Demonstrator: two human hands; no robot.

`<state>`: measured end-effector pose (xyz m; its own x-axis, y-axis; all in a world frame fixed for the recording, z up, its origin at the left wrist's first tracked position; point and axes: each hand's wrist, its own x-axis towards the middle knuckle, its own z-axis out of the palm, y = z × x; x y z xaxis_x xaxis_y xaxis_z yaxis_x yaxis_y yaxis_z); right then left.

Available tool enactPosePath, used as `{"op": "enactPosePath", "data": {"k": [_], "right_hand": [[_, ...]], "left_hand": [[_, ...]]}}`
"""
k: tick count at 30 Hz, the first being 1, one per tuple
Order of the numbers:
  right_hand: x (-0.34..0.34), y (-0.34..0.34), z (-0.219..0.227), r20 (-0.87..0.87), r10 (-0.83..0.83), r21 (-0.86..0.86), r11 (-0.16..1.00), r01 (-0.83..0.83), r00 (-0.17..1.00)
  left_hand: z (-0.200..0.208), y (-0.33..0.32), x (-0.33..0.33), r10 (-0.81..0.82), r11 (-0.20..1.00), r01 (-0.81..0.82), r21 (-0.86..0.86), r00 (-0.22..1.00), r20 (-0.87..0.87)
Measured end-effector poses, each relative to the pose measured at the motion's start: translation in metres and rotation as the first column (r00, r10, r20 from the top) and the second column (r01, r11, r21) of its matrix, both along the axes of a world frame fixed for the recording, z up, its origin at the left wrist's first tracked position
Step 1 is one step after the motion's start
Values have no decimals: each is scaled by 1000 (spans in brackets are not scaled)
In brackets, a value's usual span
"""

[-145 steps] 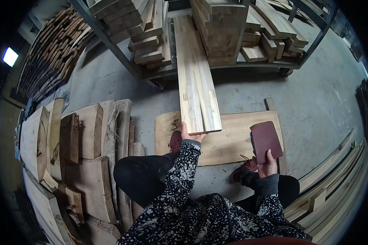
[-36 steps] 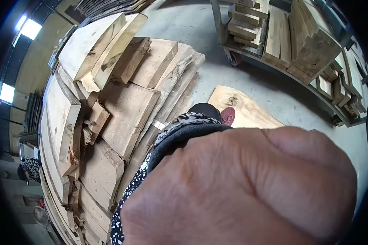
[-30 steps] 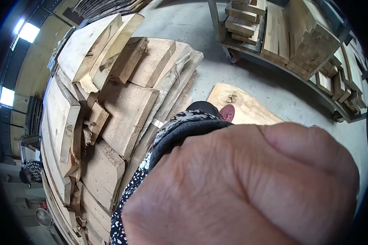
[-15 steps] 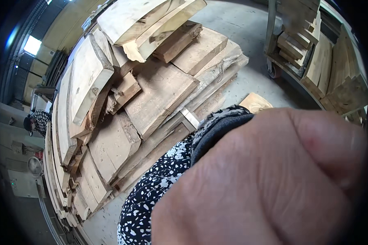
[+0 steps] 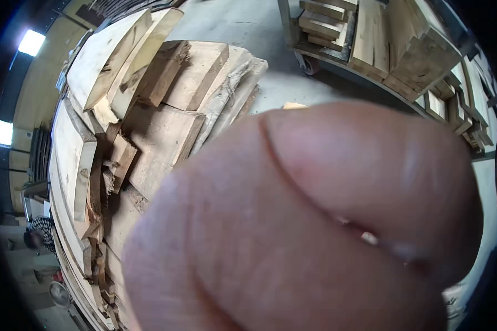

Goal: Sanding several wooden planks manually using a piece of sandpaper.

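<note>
Very close to the camera, my left hand (image 5: pixel 292 220) fills the lower middle and right of the picture. It is curled, its skin folds pressed together with a small bright gap between them. Its fingertips are hidden, so I cannot make out what it holds, if anything. Behind it, partly covered, lies a large stack of rough-sawn wooden boards (image 5: pixel 154 129), with bark and splintered ends on some. Two thick pale planks (image 5: pixel 110 66) rest on top at the far end. My right hand is not in view.
Beyond the stack, at the far right, stands a wheeled cart (image 5: pixel 348 65) carrying wooden boards and blocks (image 5: pixel 414 49). Grey floor (image 5: pixel 243 27) lies between stack and cart. A person (image 5: pixel 41 231) in patterned clothing is at the left edge, near a round fan-like object (image 5: pixel 59 294).
My hand has come closer and covers more of the picture, hiding the black-and-white sleeve that showed before. The view has swung right, so the stack and cart sit further left and higher.
</note>
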<state>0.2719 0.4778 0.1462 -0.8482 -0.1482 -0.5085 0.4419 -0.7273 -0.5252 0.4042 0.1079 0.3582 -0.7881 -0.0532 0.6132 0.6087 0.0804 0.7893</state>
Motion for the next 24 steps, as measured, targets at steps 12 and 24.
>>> {"op": "enactPosePath", "data": {"k": [12, 24], "right_hand": [[15, -8, 14, 24, -59, 43, 997, 58, 998], [-40, 16, 19, -12, -87, 117, 989, 88, 996]], "left_hand": [[2, -3, 8, 46, 990, -36, -137, 996, 72], [6, 25, -74, -150, 969, 155, -192, 988, 42]]}}
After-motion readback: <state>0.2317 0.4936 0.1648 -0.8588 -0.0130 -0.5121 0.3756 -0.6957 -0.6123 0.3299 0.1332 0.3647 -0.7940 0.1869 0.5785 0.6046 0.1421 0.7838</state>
